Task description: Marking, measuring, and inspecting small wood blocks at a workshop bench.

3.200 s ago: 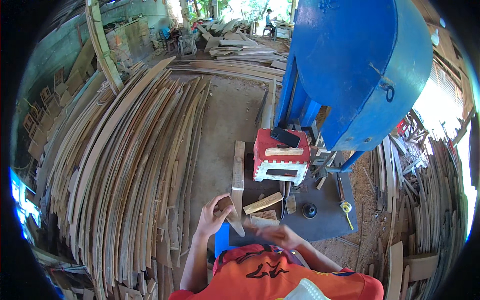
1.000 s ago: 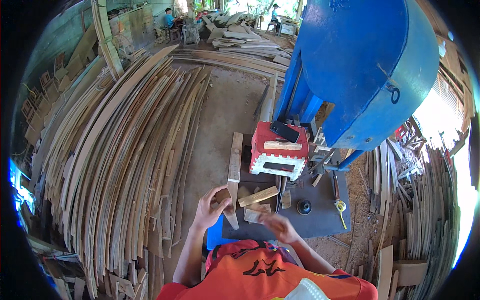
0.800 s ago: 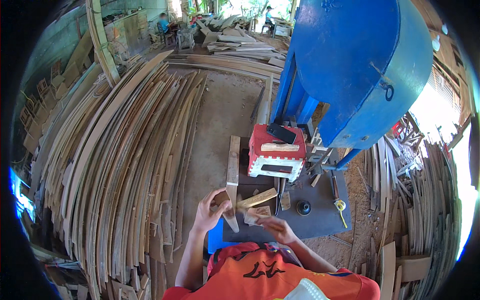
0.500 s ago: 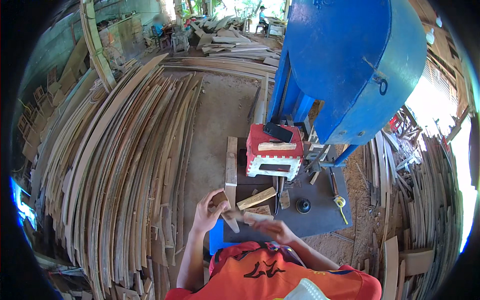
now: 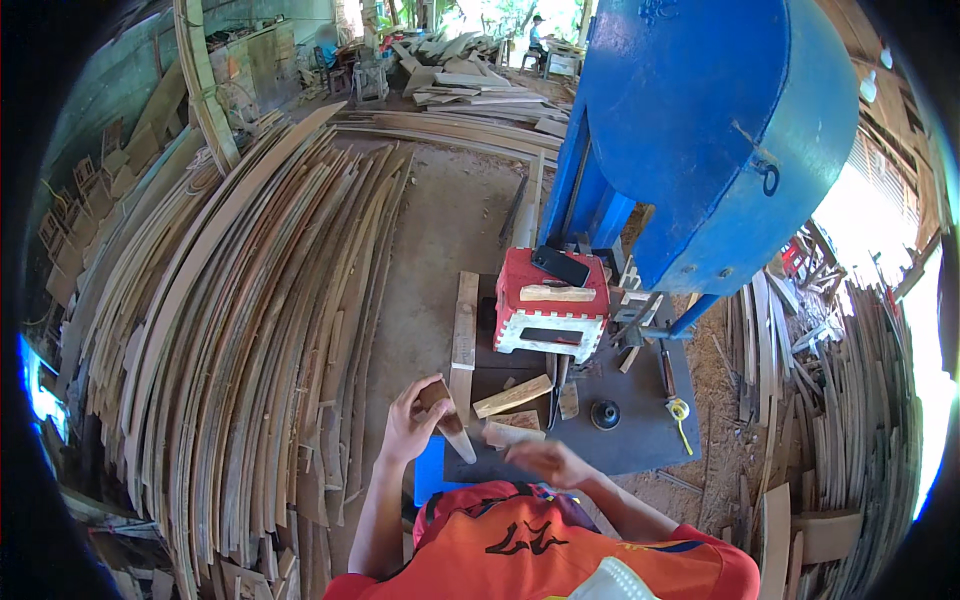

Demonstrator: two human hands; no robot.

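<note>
My left hand (image 5: 410,420) is closed on a tapered wooden piece (image 5: 454,434) at the near left of the dark machine table (image 5: 640,420). My right hand (image 5: 538,462) is to the right of that piece, smeared by motion, so what it holds, if anything, is unclear. Small wood blocks (image 5: 512,396) lie just beyond my hands, near a black round knob-like object (image 5: 605,413). A red-and-white stool (image 5: 550,325) rests on the table, with a phone (image 5: 560,266) and a wood strip (image 5: 557,293) on top.
A tall blue machine (image 5: 700,150) rises at the right. Long boards (image 5: 230,330) are stacked at left, more strips (image 5: 850,380) at right. A yellow tape measure (image 5: 679,410) lies near the table's right edge. Two people (image 5: 537,45) (image 5: 325,58) sit at the back.
My left hand has stayed gripping the wooden piece in nearly the same place. My right hand has shifted slightly around the piece's right side, blurred in each recent frame.
</note>
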